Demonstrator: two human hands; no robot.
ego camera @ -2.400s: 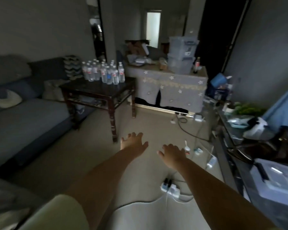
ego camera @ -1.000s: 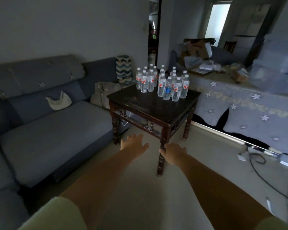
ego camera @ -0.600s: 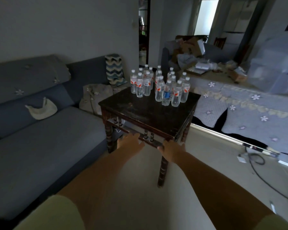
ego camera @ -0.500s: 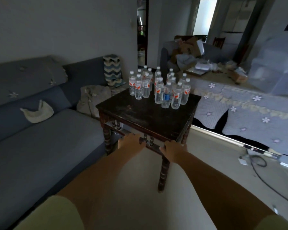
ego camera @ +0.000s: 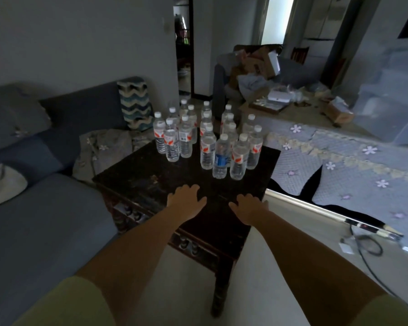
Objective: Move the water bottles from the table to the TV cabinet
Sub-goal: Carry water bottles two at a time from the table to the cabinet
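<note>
Since the earlier frames both hands have advanced from below the near edge of the table (ego camera: 151, 184) to over its dark top, as the person walked up to it. Left hand (ego camera: 186, 201) and right hand (ego camera: 249, 209) hover palm-down, side by side, fingers loosely spread and straight, holding nothing; whether the palms touch the wood cannot be told. Water bottles (ego camera: 207, 140) stand upright in a tight cluster on the far half of the table, none yet lifted, long axes vertical, caps up. Relative to the table's centre: bottles lie beyond it, hands lie short of it, with bare tabletop between. Nearest items are the blue-labelled bottle (ego camera: 220, 160) and the red-labelled bottle (ego camera: 238, 156) just beside it, at the front of the cluster. These lie straight ahead of the gap between the hands, slightly closer to the right hand's fingers. Judgement: step in hand is the reach; a forward extension and a side wrap around an upright body is called for. Right hand is better placed for the front pair, left for the left group. Risk: knocking close-packed neighbours over.
</note>
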